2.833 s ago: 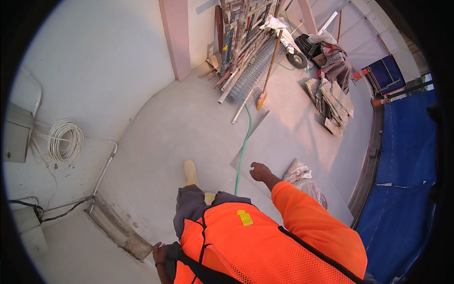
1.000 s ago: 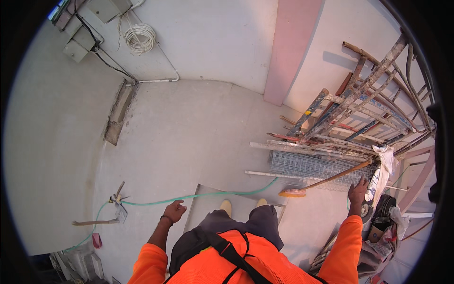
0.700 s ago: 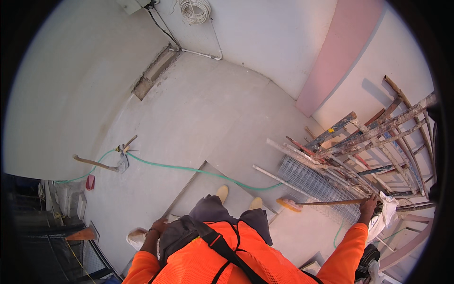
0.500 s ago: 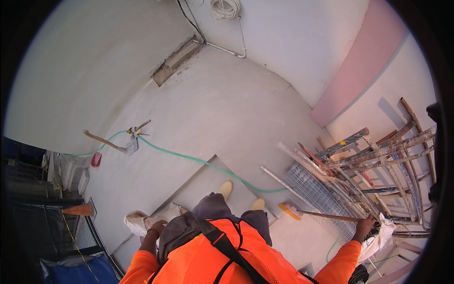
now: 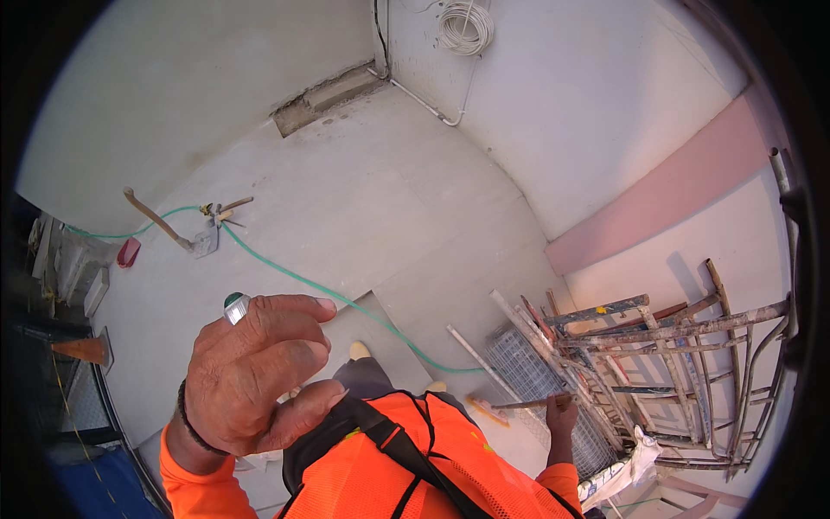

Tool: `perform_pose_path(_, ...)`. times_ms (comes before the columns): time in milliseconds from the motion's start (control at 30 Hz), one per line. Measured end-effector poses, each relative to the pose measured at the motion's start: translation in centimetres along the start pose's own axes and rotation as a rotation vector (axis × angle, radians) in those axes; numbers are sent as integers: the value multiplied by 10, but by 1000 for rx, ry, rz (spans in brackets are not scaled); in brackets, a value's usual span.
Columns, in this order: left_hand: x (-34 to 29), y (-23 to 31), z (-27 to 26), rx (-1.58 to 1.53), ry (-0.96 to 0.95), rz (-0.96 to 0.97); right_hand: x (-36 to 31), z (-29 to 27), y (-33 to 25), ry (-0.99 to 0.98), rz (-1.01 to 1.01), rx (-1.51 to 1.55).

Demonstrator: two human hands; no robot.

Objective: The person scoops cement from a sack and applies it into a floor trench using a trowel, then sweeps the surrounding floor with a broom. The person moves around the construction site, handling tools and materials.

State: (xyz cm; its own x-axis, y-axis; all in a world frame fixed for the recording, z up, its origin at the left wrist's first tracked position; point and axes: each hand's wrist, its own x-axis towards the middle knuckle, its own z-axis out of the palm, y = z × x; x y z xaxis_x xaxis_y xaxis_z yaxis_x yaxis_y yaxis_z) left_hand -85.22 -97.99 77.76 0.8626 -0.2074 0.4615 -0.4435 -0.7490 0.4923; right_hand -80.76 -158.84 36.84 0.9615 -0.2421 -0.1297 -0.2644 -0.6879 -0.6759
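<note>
My left hand point(image 5: 259, 372) is raised high, large in view, its fingers loosely bent and the thumb apart from them. Nothing shows in it; a ring with a green stone sits on one finger and a dark band circles the wrist. Over on the right, my right hand point(image 5: 562, 413) is closed round the wooden handle of a broom point(image 5: 523, 404). The broom's yellowish bristles point toward the floor near my boots. One pale boot point(image 5: 360, 350) shows beyond my left hand, at a step in the floor.
A green hose point(image 5: 320, 286) crosses the concrete floor. A shovel point(image 5: 206, 240) lies at the left, with a red scoop point(image 5: 128, 253) and an orange cone point(image 5: 85, 349). Rolled wire mesh point(image 5: 524, 362) and stacked paint-stained metal frames point(image 5: 683, 333) line the right wall.
My left hand has come up from beside my left hip toward the camera. My right hand has drawn inward with the broom. The view has shifted and tilted.
</note>
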Motion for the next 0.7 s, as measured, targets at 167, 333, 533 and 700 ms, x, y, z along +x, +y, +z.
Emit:
perform_pose_path(167,34,16,-94,112,53,248,0,22,-243,-89,-367,-337)
perform_pose_path(333,26,-22,-151,175,52,296,-17,44,-433,-72,-614,-203)
perform_pose_path(533,33,-76,-195,241,12,248,-25,60,-586,-236,-728,-65)
perform_pose_path(700,55,-155,-197,274,-124,95,3,84,-687,-382,-872,121)
